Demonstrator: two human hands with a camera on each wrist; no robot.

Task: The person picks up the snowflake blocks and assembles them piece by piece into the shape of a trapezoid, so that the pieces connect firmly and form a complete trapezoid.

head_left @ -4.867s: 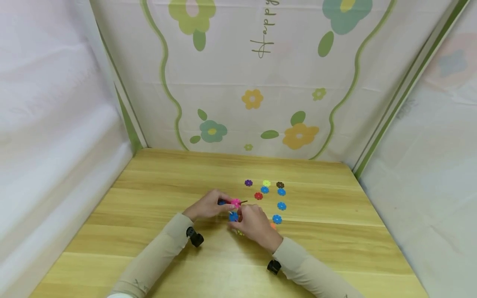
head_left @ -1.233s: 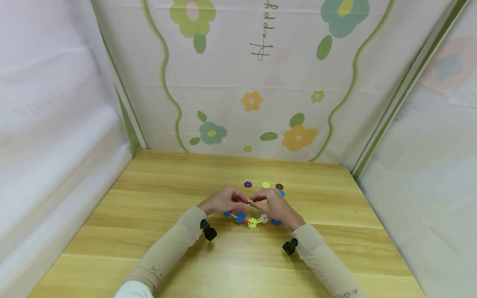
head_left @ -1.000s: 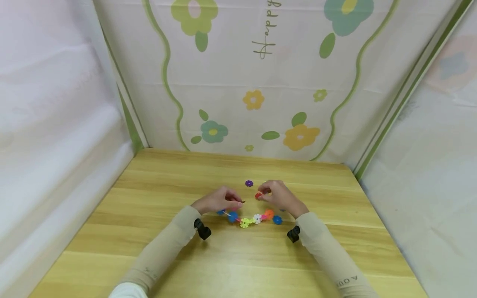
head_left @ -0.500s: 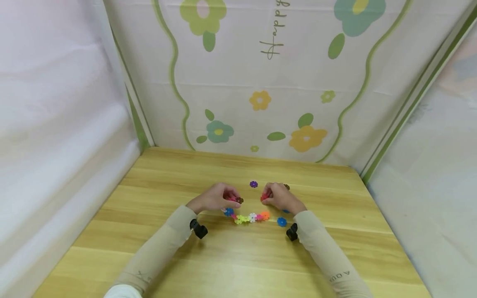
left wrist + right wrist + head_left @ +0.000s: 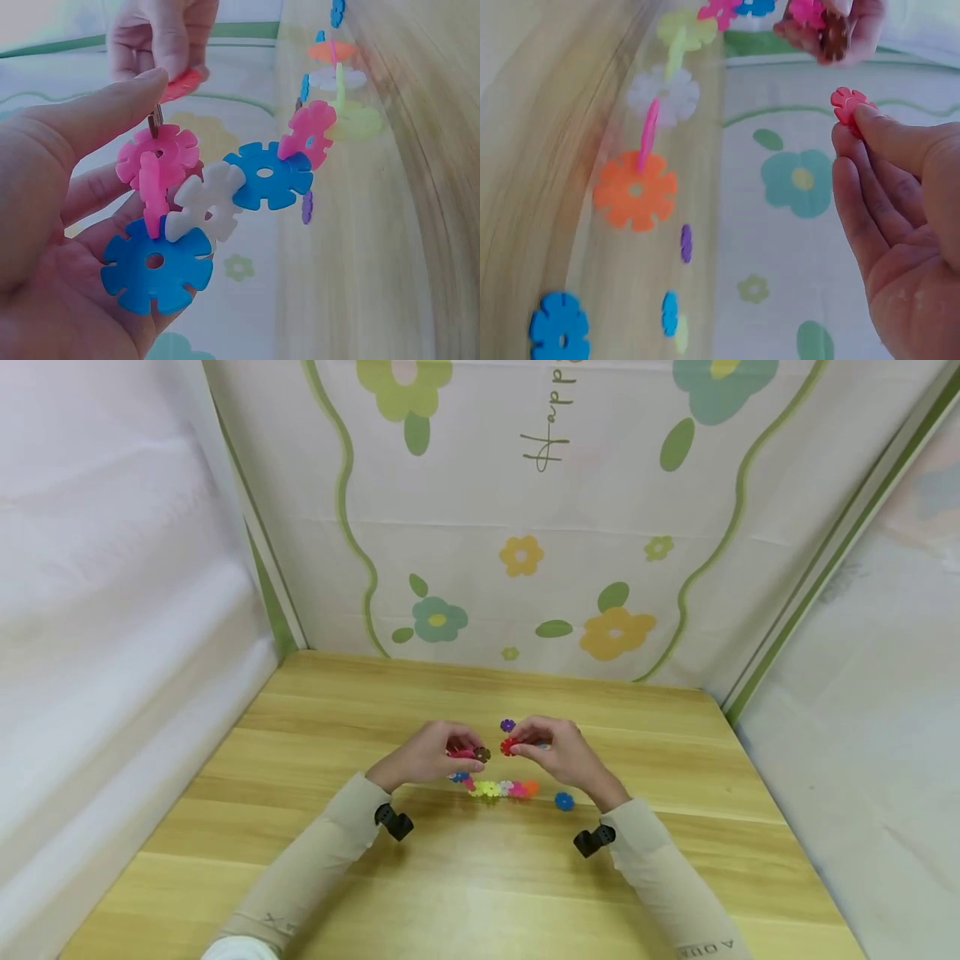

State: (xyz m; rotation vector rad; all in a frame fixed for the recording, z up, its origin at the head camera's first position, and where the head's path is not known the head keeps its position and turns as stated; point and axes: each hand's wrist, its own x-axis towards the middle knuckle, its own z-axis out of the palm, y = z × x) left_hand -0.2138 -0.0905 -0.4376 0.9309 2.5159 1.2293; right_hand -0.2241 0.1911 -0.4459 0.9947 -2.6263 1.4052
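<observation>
The left hand (image 5: 429, 753) pinches one end of a chain of interlocked flower-shaped discs. At that end are a brown disc (image 5: 482, 754) and a pink disc (image 5: 158, 154); a blue disc (image 5: 156, 266) hangs over the palm. From the hand the chain runs through white and blue pieces down to yellow, white and orange discs (image 5: 635, 190). Between thumb and fingers the right hand (image 5: 561, 755) pinches a loose red disc (image 5: 508, 747), held a short distance right of the brown one. In the head view, the two discs are apart.
On the wooden table (image 5: 465, 877), a blue disc (image 5: 564, 802) lies right of the chain's orange end. Behind the hands lies a purple disc (image 5: 507, 725). Another blue disc (image 5: 670, 313) and a pale yellow one (image 5: 681, 334) show in the right wrist view. Printed cloth (image 5: 450, 485) stands behind the table.
The right hand has picked up the red disc from the table and brought it left, near the left hand. The chain has shifted left, its orange end now farther from the loose blue disc.
</observation>
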